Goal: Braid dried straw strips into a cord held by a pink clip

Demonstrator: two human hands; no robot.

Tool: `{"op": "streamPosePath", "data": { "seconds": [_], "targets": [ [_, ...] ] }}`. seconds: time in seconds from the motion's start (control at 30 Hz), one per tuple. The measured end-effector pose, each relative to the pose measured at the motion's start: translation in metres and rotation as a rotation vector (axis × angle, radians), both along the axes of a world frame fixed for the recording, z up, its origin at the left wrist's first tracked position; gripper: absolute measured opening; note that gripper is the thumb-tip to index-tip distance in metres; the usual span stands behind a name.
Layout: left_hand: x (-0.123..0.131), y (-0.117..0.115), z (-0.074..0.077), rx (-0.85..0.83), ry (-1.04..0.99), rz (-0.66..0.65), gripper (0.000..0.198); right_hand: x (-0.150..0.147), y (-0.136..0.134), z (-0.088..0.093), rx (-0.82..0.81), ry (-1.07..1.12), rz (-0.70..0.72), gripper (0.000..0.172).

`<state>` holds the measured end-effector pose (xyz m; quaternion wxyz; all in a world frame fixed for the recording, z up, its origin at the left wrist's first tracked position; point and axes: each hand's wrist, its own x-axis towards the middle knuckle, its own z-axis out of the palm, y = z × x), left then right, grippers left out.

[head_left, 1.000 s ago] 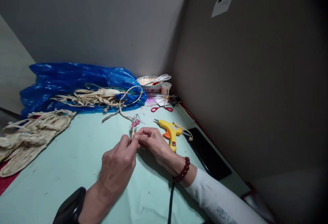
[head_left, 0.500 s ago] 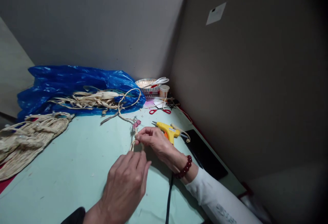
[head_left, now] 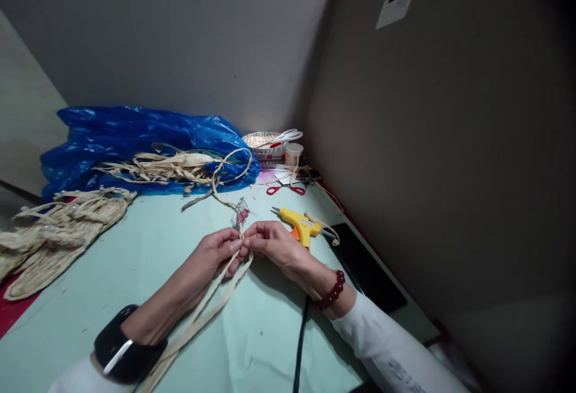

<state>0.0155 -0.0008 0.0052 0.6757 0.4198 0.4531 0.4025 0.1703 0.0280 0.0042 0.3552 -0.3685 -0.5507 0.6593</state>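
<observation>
Both hands meet at a braid of pale plant-fibre strands (head_left: pixel 227 298), just below a pink binder clip (head_left: pixel 242 215). My left hand (head_left: pixel 216 253) pinches the strands from the left, its fingertips closed on them. From the other side, my right hand (head_left: pixel 274 248) grips the same spot between thumb and fingers. Loose strand ends trail down past my left wrist toward the bottom edge. Beyond the clip, a thin twisted cord (head_left: pixel 217 184) loops up toward the blue plastic bag. Fingertips partly hide the point where the strands cross.
A yellow glue gun (head_left: pixel 299 223) lies right of my hands, its black cable (head_left: pixel 300 345) running to the front. Behind are red-handled scissors (head_left: pixel 285 189), a round basket (head_left: pixel 261 139) and a blue bag (head_left: pixel 135 126) bearing fibre strips. Woven straw soles (head_left: pixel 67 240) lie left, a black flat object (head_left: pixel 369 270) right.
My left hand has moved up from the strands' lower part to pinch the braid beside my right hand. The long loose ends now show below. The view has shifted slightly.
</observation>
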Motion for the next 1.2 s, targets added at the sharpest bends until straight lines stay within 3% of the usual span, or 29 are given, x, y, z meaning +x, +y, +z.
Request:
{"op": "streamPosePath", "data": {
  "seconds": [0.17, 0.37, 0.5, 0.63, 0.73, 0.83, 1.03, 1.2],
  "targets": [
    [-0.002, 0.002, 0.003, -0.023, 0.053, -0.013, 0.024, 0.0, -0.002, -0.003, 0.088, -0.143, 0.005, 0.005],
    [-0.001, 0.004, 0.005, 0.036, 0.267, 0.027, 0.023, 0.0, -0.016, 0.002, 0.468, -0.466, -0.034, 0.01],
    [0.003, 0.003, 0.006, 0.098, 0.395, 0.067, 0.015, 0.0, -0.024, 0.007, 0.524, -0.579, -0.035, 0.008],
    [0.001, 0.002, 0.002, 0.166, 0.487, 0.089, 0.016, 0.005, -0.026, 0.013, 0.591, -0.714, -0.029, 0.018],
    [-0.004, 0.001, -0.004, 0.207, 0.564, 0.092, 0.017, 0.009, -0.024, 0.02, 0.64, -0.827, 0.032, 0.008],
    [-0.006, 0.001, -0.007, 0.195, 0.611, 0.077, 0.016, 0.008, -0.023, 0.026, 0.652, -0.924, 0.013, 0.018],
    [-0.002, -0.001, -0.008, 0.228, 0.717, 0.074, 0.016, -0.004, -0.033, 0.015, 0.757, -0.89, -0.144, 0.018],
    [-0.005, -0.002, -0.01, 0.155, 0.535, 0.069, 0.015, -0.012, -0.043, 0.002, 0.962, -0.883, -0.115, 0.015]
  ]
}}
